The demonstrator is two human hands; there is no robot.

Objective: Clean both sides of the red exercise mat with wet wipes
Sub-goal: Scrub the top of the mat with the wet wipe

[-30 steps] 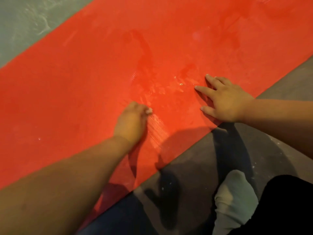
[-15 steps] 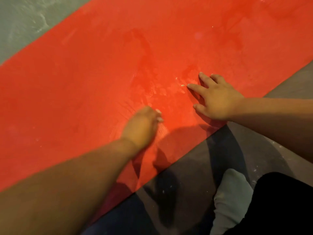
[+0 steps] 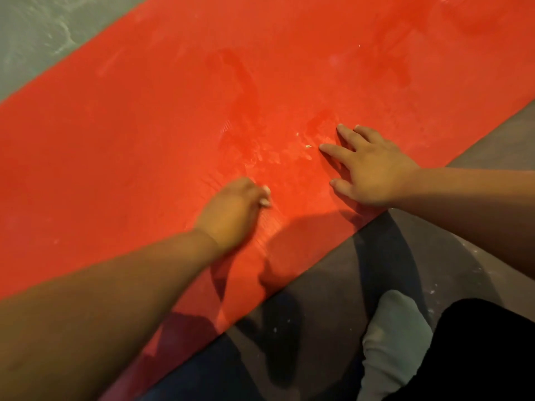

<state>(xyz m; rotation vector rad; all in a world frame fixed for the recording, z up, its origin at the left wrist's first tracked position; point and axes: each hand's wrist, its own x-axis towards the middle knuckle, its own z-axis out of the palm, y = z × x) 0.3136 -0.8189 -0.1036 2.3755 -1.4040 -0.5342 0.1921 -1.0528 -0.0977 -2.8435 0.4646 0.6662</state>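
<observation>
The red exercise mat (image 3: 139,134) lies flat on the floor and runs diagonally across the view. Wet streaks and pale smears mark its middle. My left hand (image 3: 231,212) is curled, knuckles up, pressed on the mat near its near edge. A small white bit of wet wipe (image 3: 265,199) shows at its fingertips; the rest is hidden under the hand. To the right, my right hand (image 3: 370,169) rests flat on the mat with fingers spread, close to the same edge.
Grey-brown floor (image 3: 333,285) with white specks borders the mat's near edge. My grey sock (image 3: 393,337) and black trouser leg (image 3: 477,357) sit at the lower right. Greenish floor (image 3: 34,33) shows beyond the mat's far edge at the upper left.
My left hand slid right along the mat, then back a little, leaving fresh wet streaks. My right hand has stayed flat in nearly the same spot.
</observation>
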